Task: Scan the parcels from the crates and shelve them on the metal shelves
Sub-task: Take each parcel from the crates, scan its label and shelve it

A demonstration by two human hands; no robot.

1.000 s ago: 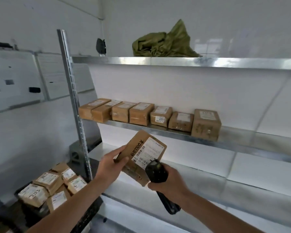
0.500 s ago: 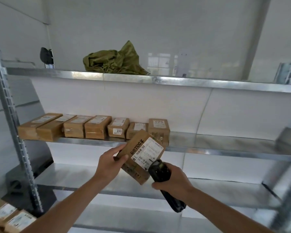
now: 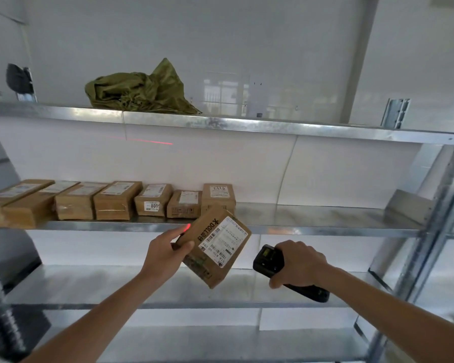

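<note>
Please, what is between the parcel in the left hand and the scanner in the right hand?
Nothing: the head view shows a bare gap between the held parcel and the scanner, with only shelving behind.

Your right hand (image 3: 298, 263) has drawn the scanner (image 3: 269, 259) away from the parcel (image 3: 215, 244); half a second ago its head sat tight against the label, now it stands apart to the right. A red scan line now falls on the white back panel (image 3: 152, 141) under the top shelf, and a red glow lights your left hand's (image 3: 165, 254) fingertip (image 3: 187, 227) (neither showed before). Your view has swung right, so the crate of parcels has dropped out of sight.
</note>
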